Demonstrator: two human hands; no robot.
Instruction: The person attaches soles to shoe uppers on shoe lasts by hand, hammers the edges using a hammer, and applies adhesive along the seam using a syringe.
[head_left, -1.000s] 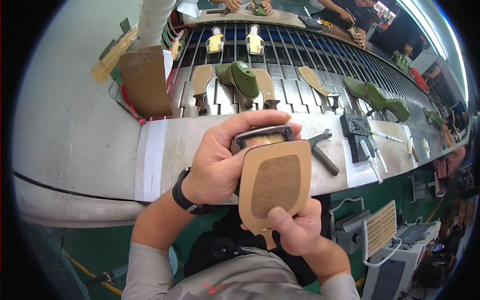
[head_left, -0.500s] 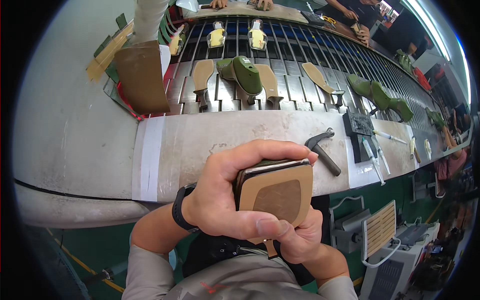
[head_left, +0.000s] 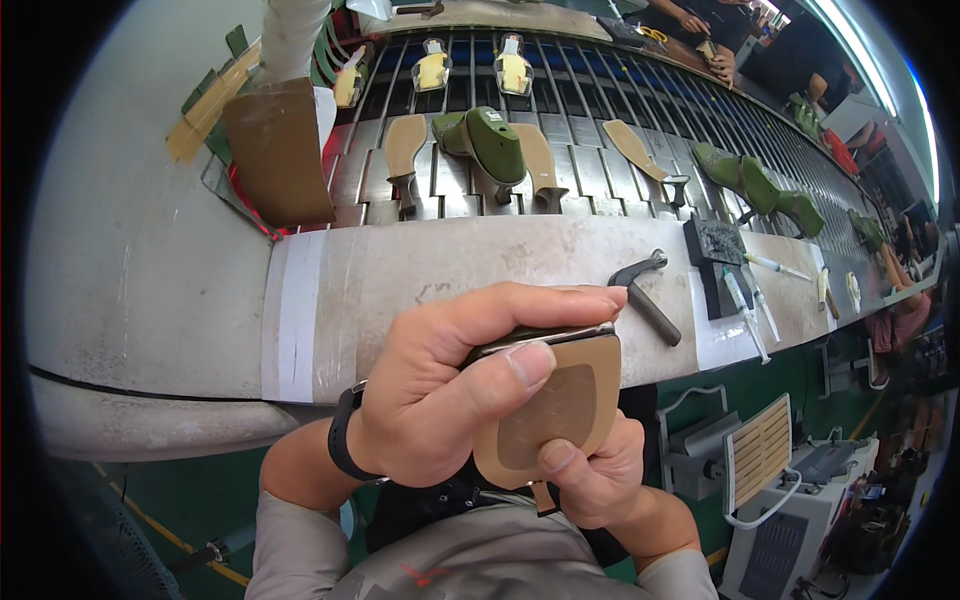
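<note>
A person's left hand (head_left: 440,385) closed around the broad end of a tan, paddle-shaped shoe sole (head_left: 560,400) with a darker brown patch, thumb on its face and fingers along the far edge. The right hand (head_left: 600,478) pinched it nearer the narrow end, other fingers partly hidden. The sole sat between both hands, near a grey metal hammer (head_left: 652,308) on the pale, scuffed counter (head_left: 490,250).
</note>
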